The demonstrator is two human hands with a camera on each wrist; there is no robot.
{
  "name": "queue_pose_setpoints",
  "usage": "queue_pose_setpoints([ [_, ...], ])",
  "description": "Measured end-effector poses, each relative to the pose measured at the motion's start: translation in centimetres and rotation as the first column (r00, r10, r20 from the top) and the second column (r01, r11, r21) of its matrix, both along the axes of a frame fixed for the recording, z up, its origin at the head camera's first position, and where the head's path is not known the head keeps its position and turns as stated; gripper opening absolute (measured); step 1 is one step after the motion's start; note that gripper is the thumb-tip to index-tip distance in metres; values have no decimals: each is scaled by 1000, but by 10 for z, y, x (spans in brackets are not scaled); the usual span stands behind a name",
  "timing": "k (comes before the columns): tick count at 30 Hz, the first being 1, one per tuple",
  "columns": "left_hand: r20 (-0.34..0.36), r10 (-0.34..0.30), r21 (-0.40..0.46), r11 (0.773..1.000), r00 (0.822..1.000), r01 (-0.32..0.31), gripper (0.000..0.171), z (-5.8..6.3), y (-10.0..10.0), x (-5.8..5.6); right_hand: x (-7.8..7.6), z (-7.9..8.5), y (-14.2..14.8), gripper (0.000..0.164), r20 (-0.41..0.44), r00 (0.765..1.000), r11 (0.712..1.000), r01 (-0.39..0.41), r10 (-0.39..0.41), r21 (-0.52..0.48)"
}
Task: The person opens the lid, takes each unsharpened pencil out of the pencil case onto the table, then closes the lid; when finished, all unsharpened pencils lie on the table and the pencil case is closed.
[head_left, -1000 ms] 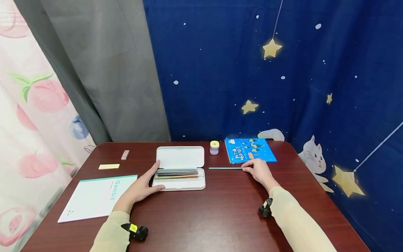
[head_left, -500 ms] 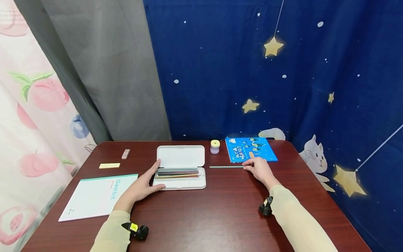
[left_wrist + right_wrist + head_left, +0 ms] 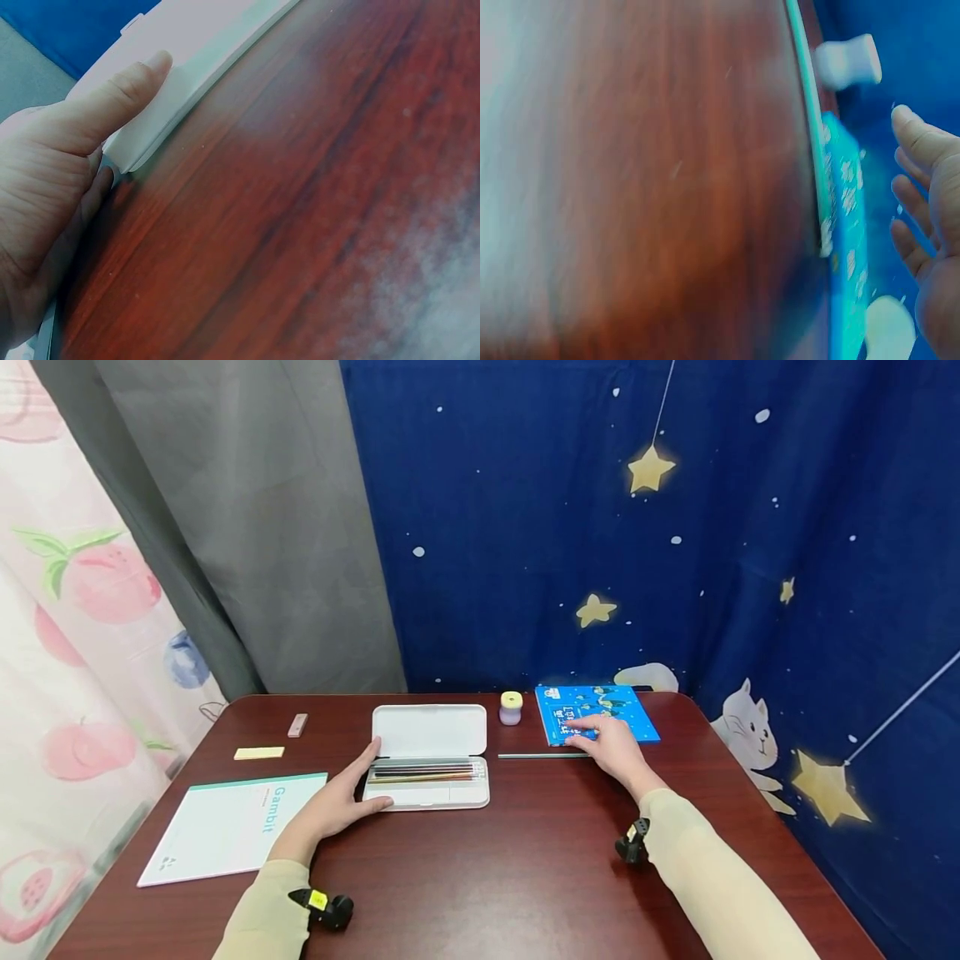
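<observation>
A white pencil case (image 3: 431, 797) lies unfolded mid-table, several pencils (image 3: 423, 772) lined up in it. My left hand (image 3: 339, 802) spans its left end, fingers extended near the hinge and thumb on the front edge. In the left wrist view the thumb (image 3: 139, 86) lies over the case. To the right of the case, a thin green pencil (image 3: 536, 756) lies on the table, its right end overlapped by my right hand (image 3: 611, 750). That hand holds nothing and appears in front of the blue book (image 3: 630, 714); in the right wrist view its fingers (image 3: 911, 199) are spread loosely, apart from the pencil.
Behind the green pencil stands a small yellow-and-lilac jar-like thing (image 3: 511, 708). At the left lie a white notebook (image 3: 232, 827), a pale yellow strip (image 3: 259, 753) and a small pink block (image 3: 297, 725). Curtains (image 3: 480, 568) hang behind the table (image 3: 510, 885).
My right hand has let go of the green pencil and lifted slightly up and to the left, toward the book. The left hand stays at the pencil case.
</observation>
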State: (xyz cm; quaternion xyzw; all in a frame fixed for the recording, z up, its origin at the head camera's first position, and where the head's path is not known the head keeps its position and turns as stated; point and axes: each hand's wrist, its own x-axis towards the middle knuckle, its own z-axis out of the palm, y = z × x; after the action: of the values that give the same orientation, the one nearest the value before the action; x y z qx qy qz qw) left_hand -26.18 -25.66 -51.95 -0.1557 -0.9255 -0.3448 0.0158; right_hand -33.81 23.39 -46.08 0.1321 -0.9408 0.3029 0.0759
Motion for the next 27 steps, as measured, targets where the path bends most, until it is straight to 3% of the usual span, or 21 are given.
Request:
queue_pose_setpoints([
  [5, 8, -4, 7, 1000, 1000, 4, 110, 1, 0, 1, 2, 9, -31, 45, 10, 999, 998, -45, 46, -53],
  [15, 7, -1, 7, 1000, 1000, 1, 111, 4, 0, 2, 8, 7, -105, 33, 35, 974, 971, -219, 223, -97],
  [27, -3, 2, 10, 1000, 1000, -2, 110, 2, 1, 2, 14, -7, -152, 27, -15, 942, 939, -334, 336, 87],
])
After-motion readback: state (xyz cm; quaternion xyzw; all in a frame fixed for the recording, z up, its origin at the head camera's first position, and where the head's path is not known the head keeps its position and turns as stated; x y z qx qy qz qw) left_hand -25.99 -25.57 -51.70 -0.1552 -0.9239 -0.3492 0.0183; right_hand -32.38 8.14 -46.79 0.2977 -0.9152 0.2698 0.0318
